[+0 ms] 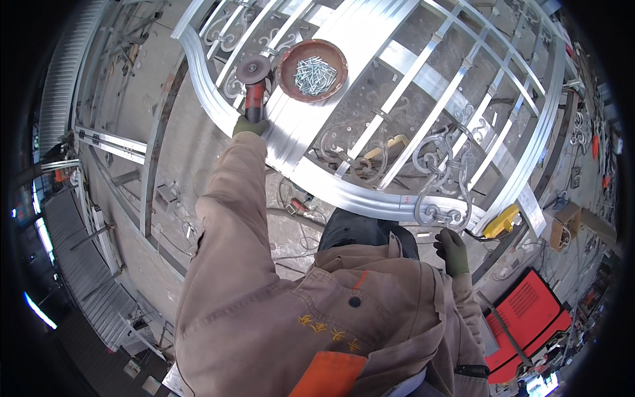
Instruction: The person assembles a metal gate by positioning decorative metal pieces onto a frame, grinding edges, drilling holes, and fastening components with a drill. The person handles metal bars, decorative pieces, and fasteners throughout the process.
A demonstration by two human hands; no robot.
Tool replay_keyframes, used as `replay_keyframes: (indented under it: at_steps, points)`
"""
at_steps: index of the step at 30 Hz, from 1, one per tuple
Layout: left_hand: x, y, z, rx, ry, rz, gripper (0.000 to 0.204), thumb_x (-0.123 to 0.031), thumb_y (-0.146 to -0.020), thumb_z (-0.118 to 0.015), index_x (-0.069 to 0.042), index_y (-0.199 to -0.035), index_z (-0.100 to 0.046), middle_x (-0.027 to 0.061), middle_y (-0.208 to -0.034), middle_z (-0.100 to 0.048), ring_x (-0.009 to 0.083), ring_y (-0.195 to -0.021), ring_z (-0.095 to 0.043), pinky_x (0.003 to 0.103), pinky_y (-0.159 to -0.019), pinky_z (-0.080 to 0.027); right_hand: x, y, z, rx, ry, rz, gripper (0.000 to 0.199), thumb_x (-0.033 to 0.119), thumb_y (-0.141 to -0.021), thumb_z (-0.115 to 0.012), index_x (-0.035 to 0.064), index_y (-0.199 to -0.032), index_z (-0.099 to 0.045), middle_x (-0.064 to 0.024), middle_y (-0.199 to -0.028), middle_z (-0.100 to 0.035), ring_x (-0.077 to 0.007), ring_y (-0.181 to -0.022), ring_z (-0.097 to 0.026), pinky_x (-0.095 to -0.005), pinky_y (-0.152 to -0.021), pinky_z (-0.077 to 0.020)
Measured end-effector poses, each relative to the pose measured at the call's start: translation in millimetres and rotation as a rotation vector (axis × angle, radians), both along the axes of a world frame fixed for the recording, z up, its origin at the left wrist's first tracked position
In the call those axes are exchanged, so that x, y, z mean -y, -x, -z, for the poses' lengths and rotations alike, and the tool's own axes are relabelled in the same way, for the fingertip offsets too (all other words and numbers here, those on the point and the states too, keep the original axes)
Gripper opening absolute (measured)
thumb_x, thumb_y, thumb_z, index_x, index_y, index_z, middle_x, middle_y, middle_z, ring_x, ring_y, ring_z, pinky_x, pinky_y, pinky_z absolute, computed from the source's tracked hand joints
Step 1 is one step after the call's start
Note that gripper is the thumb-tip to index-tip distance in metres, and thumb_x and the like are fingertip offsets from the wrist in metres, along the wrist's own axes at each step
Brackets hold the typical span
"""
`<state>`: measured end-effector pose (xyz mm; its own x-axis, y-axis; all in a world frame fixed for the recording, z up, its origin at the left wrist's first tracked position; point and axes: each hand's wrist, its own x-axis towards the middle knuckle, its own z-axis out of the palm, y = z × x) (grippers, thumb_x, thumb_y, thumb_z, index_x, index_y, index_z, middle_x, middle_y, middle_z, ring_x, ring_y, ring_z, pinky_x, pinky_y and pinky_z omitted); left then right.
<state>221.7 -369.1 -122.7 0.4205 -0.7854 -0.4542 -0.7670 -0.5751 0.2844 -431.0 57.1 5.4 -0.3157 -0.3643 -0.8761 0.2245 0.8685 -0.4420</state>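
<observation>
left hand (250, 126) gripping the angle grinder (254, 83) far left beside the screw bowl (312, 69), right hand (452, 250) fingers curled loosely, empty, near the scrollwork (440, 213), so best steady that gate frame (370, 198) firmly before grinding.

A metalworking workshop: a steel gate (397, 99) with scrollwork lies flat on stands, a grinder (254, 83) and bowl of screws (312, 70) on it, metal profiles (109, 142) on the concrete floor (132, 86).

Head camera looks steeply down, close over the metal gate (397, 99).
</observation>
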Motion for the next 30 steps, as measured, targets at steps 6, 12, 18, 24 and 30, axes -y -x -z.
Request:
replay_keyframes:
  at_steps: [6, 12, 18, 24, 30]
  points:
    - [4, -71, 36, -0.14, -0.007, 0.17, 0.107, -0.061, -0.072, -0.106, 0.0, -0.153, -0.071, 0.0227, -0.14, -0.084, 0.0395, -0.128, -0.082, 0.049, -0.113, -0.062, -1, -3, 6, 0.0, -0.037, 0.015, 0.057, 0.048, -0.114, -0.083, 0.0082, -0.154, -0.073, -0.0072, -0.126, -0.083, -0.0142, -0.096, -0.077, -0.0287, -0.074, -0.0559]
    - [20, -98, 21, -0.189, -0.106, 0.158, 0.105, -0.061, -0.074, -0.105, -0.001, -0.155, -0.075, 0.0206, -0.139, -0.085, 0.038, -0.125, -0.082, 0.048, -0.113, -0.061, 28, -34, 4, 0.015, -0.02, -0.014, 0.049, 0.038, -0.112, -0.083, 0.0045, -0.148, -0.078, -0.0054, -0.12, -0.082, -0.0141, -0.095, -0.076, -0.0283, -0.075, -0.0548]
    - [7, -43, -5, 0.036, -0.146, 0.111, 0.108, -0.064, -0.077, -0.102, -0.001, -0.159, -0.071, 0.0233, -0.143, -0.084, 0.0417, -0.131, -0.081, 0.05, -0.114, -0.061, 19, -22, 9, -0.026, -0.051, -0.036, 0.059, 0.047, -0.114, -0.084, 0.0072, -0.155, -0.072, -0.0064, -0.125, -0.082, -0.0148, -0.094, -0.077, -0.0286, -0.072, -0.0559]
    - [24, -76, 4, 0.263, -0.108, 0.138, 0.129, -0.084, -0.069, -0.098, -0.003, -0.165, -0.068, 0.0203, -0.156, -0.079, 0.037, -0.148, -0.074, 0.048, -0.126, -0.056, 16, -23, 28, -0.009, 0.069, -0.051, 0.045, 0.04, -0.113, -0.081, 0.0012, -0.136, -0.083, -0.0066, -0.107, -0.083, -0.0138, -0.091, -0.076, -0.0312, -0.074, -0.0577]
    - [-40, -1, -12, 0.33, 0.278, 0.18, 0.106, -0.081, -0.091, -0.088, 0.001, -0.157, -0.074, 0.0254, -0.148, -0.081, 0.0468, -0.139, -0.076, 0.054, -0.115, -0.061, 7, 59, 21, -0.517, 0.006, -0.101, 0.067, 0.051, -0.104, -0.086, -0.0021, -0.144, -0.082, -0.0153, -0.123, -0.088, -0.025, -0.115, -0.081, -0.0399, -0.104, -0.062]
